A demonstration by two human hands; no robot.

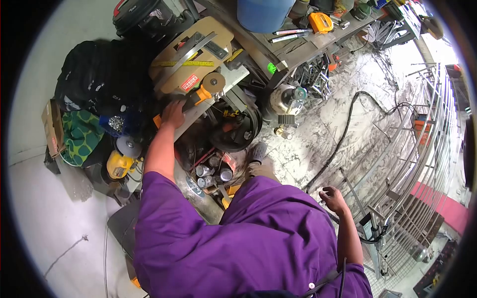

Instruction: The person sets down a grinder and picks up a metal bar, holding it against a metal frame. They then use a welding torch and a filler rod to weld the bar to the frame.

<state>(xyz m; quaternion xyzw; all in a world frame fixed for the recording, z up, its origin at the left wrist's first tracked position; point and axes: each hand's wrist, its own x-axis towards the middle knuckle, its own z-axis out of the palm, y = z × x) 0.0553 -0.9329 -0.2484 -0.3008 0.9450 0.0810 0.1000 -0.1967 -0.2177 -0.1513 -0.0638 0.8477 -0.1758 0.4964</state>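
Note:
My left hand (pixel 173 114) is wrapped round the body of an orange and black angle grinder (pixel 202 94), which lies on a cluttered shelf beside a cardboard box (pixel 218 37). A brown disc (pixel 214 82) is fitted at the grinder's head, pointing away from me. Low at my right side hangs my right hand (pixel 334 199), fingers loosely bent and a gap at the thumb, with nothing visible in it. It is nearest to a rack of metal bars, apart from it.
A yellow grinder (pixel 119 165) sits at the left near a green cloth (pixel 82 136). Several cans (pixel 204 171) stand below the shelf. A workbench (pixel 303 49) holds a blue bucket (pixel 263 12) and an orange tape measure (pixel 321 23). A black cable (pixel 343 136) crosses the floor toward metal grilles (pixel 422 169).

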